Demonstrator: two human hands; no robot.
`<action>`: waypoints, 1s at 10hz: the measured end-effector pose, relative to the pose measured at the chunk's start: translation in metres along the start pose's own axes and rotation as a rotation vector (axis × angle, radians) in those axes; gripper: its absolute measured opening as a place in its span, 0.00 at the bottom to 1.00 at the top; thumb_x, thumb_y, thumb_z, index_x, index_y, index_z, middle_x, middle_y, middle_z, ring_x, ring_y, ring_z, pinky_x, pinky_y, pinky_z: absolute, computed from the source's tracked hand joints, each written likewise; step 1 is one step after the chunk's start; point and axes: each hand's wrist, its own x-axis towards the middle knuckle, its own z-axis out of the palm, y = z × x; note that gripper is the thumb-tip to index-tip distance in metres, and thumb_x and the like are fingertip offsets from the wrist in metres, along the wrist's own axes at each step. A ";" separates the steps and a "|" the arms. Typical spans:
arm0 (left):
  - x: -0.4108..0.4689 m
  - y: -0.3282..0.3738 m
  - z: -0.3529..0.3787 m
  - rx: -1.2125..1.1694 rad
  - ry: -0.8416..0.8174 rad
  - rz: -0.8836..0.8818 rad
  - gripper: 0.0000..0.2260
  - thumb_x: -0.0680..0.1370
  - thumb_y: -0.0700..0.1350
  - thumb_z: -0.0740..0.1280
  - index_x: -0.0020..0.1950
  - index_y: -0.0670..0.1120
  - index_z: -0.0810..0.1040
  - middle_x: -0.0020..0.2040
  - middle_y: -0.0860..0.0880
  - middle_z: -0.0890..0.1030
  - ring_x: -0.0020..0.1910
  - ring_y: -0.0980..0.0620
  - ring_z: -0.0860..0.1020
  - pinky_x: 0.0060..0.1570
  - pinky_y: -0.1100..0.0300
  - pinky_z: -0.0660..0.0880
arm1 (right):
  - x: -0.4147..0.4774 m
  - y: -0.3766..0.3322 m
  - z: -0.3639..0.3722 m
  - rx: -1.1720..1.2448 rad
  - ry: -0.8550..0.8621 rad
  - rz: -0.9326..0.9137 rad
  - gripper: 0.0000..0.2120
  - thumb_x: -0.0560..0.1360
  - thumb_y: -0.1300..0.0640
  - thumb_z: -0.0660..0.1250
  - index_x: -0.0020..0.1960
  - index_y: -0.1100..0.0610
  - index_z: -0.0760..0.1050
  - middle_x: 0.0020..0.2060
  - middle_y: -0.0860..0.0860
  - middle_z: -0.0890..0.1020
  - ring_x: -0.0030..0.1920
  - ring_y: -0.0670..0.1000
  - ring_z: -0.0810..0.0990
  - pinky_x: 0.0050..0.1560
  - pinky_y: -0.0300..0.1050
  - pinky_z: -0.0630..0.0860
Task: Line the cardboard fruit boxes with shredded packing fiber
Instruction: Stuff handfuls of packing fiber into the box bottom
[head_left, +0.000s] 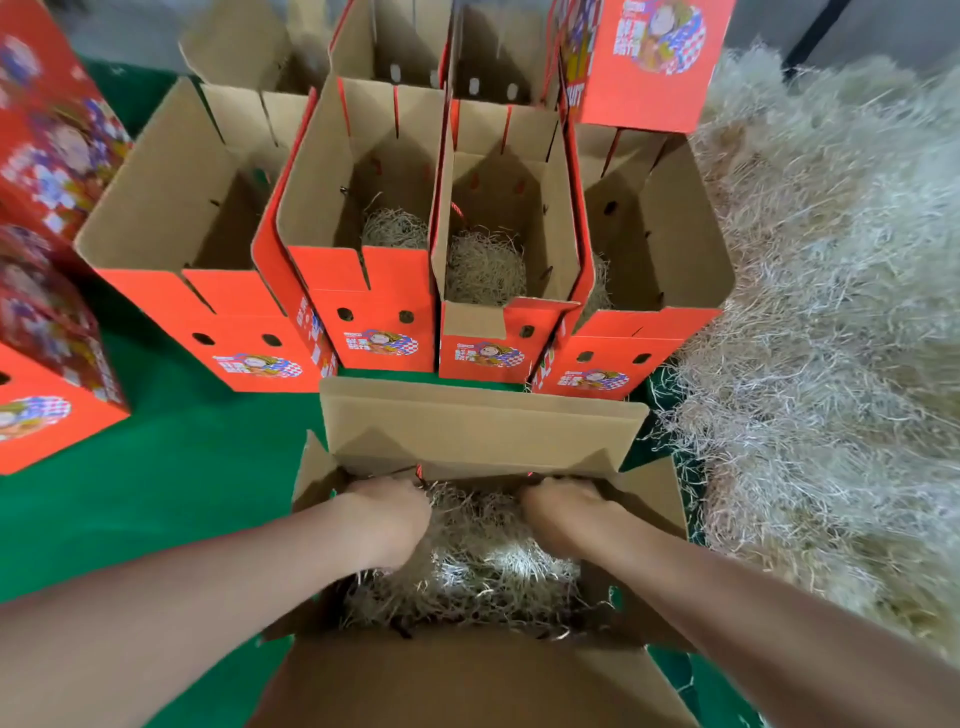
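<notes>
An open cardboard fruit box (478, 426) stands right in front of me, flaps spread, with pale shredded packing fiber (483, 566) lying inside. Both hands reach down into it. My left hand (387, 519) presses into the fiber at the box's left side, fingers curled down and partly buried. My right hand (563, 512) does the same at the right side. Whether either hand grips fiber is hidden. Beyond stands a row of open red fruit boxes; two middle ones (363, 249) (498, 260) hold fiber nests, the left one (176, 218) shows none.
A big heap of loose packing fiber (831, 322) fills the right side. Closed red printed boxes (47, 322) are stacked at the left. More open boxes (395, 47) stand in a back row. Green cloth (166, 467) covers the floor.
</notes>
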 end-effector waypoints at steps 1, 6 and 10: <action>0.004 0.014 0.006 0.188 -0.051 0.068 0.15 0.76 0.34 0.62 0.62 0.37 0.74 0.54 0.42 0.77 0.51 0.43 0.77 0.46 0.53 0.72 | -0.011 -0.006 -0.009 -0.032 0.055 -0.074 0.14 0.77 0.65 0.60 0.62 0.62 0.73 0.58 0.59 0.77 0.54 0.58 0.77 0.46 0.47 0.72; 0.050 0.009 0.043 0.233 -0.318 0.200 0.25 0.77 0.42 0.64 0.73 0.44 0.63 0.71 0.43 0.67 0.68 0.41 0.67 0.61 0.44 0.68 | 0.003 -0.046 0.000 -0.390 -0.339 -0.338 0.20 0.79 0.60 0.58 0.70 0.57 0.66 0.65 0.55 0.72 0.63 0.58 0.73 0.59 0.54 0.74; 0.044 0.011 0.032 0.121 -0.045 0.238 0.16 0.77 0.38 0.64 0.65 0.37 0.72 0.64 0.41 0.75 0.61 0.43 0.74 0.59 0.55 0.70 | 0.000 -0.074 -0.030 -0.306 -0.240 -0.318 0.14 0.78 0.62 0.57 0.63 0.61 0.70 0.51 0.54 0.74 0.46 0.53 0.73 0.46 0.46 0.74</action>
